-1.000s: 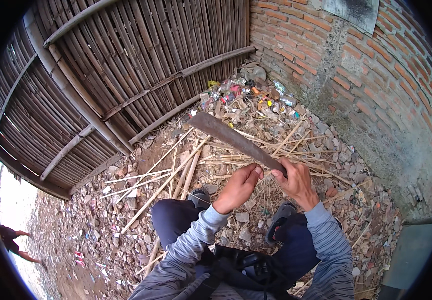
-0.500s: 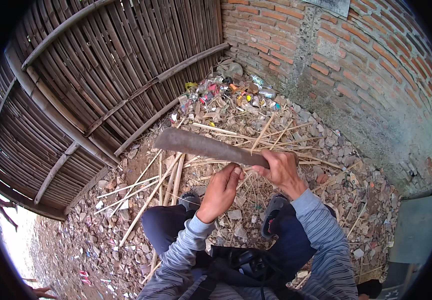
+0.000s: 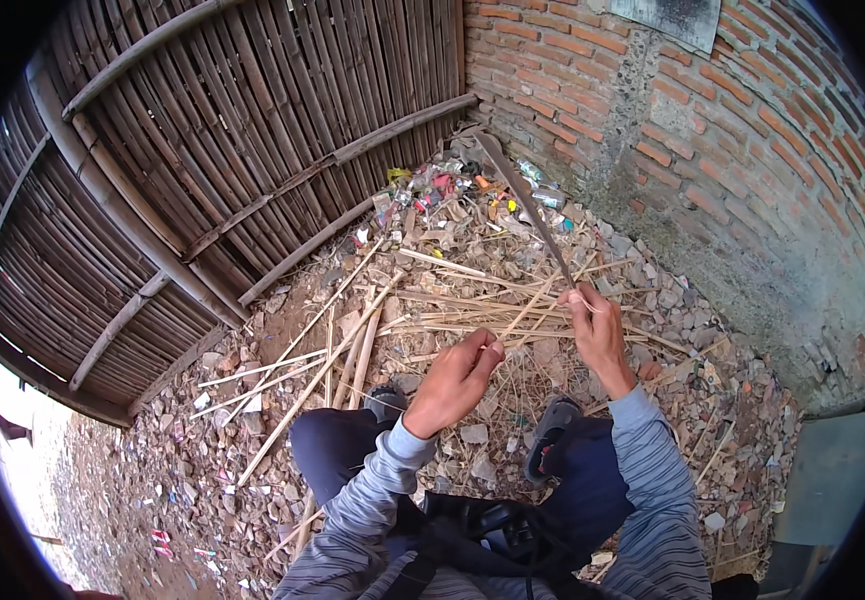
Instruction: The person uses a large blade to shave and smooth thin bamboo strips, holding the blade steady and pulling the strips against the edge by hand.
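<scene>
The right hand (image 3: 602, 340) has its grip closed on the handle of a machete (image 3: 531, 208), the blade slanting away to the upper left. The left hand (image 3: 452, 380) is closed beside it, thumb against fingers; I cannot tell whether it pinches anything. Beyond and below, pale sticks (image 3: 373, 340) lie across stony ground (image 3: 192, 470), near litter (image 3: 440, 188) between a bamboo wall (image 3: 252, 110) and a brick wall (image 3: 752, 170).
</scene>
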### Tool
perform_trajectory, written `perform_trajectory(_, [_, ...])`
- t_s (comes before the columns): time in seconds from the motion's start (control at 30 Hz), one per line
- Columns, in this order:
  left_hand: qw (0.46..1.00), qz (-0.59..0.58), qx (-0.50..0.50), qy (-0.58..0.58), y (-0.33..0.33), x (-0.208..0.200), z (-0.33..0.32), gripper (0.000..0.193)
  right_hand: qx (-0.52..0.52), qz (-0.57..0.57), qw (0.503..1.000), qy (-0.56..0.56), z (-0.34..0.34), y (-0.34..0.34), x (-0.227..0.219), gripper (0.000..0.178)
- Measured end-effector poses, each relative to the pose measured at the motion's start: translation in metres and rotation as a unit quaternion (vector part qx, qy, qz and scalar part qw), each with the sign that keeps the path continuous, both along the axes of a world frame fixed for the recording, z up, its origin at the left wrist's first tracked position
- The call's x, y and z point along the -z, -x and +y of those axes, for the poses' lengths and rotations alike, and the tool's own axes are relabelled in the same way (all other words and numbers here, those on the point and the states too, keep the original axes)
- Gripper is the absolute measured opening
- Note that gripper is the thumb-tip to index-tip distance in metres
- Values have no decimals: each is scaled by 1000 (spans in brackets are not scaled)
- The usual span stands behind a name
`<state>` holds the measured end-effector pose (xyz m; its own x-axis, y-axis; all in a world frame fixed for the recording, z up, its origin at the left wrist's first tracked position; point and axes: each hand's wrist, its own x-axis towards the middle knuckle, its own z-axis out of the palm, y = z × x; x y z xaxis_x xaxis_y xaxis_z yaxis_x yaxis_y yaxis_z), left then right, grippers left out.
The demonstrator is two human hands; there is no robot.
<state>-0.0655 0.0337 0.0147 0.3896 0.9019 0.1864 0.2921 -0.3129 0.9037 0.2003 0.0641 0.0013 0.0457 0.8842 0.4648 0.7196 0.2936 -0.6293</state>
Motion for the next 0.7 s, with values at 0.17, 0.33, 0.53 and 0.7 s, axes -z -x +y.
perform_trajectory(0.17, [999, 32, 9, 14, -3, -11, -4, 17, -6, -99, 990, -101, -6, 5, 4, 50])
perform_trajectory(0.33, [1000, -8, -3, -21, -8, 3, -6, 20, -65, -167, 981, -80, -18, 23, 4, 61])
perform_trajectory(0.53, [999, -11, 3, -37, -12, 6, -2, 18, -90, -146, 984, -41, -14, 22, 4, 66])
perform_trajectory(0.7, [999, -37, 30, 18, -10, 12, 2, 19, -91, -127, 986, -57, -11, 25, 10, 63])
